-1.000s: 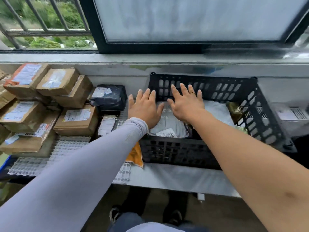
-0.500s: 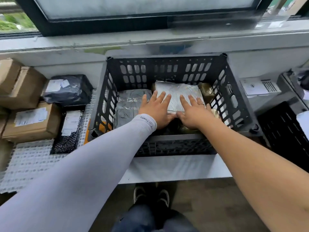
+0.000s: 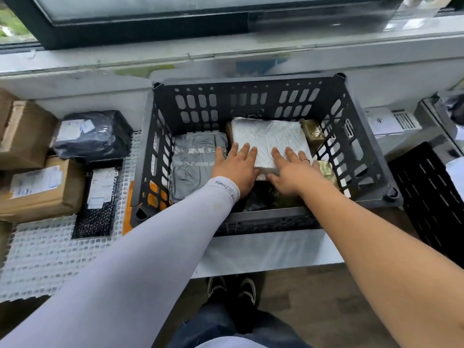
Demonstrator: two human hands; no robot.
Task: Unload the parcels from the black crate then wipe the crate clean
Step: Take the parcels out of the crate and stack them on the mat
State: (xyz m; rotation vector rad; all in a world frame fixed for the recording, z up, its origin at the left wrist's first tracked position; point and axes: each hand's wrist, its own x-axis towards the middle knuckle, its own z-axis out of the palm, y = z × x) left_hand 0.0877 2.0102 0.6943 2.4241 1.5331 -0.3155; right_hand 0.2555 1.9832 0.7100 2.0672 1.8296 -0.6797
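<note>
I am seeing 2 hands reaching into the black crate [image 3: 253,96], which is sitting on a table under a window. The left hand [image 3: 237,169] and right hand [image 3: 292,172] are lying flat, fingers straight, on the near edge of a white parcel [image 3: 270,139], gripping nothing. A grey parcel [image 3: 193,164] is lying just left of it.

White mesh mat [image 3: 50,259], dark window frame [image 3: 140,33], second black crate [image 3: 431,194] at right
</note>
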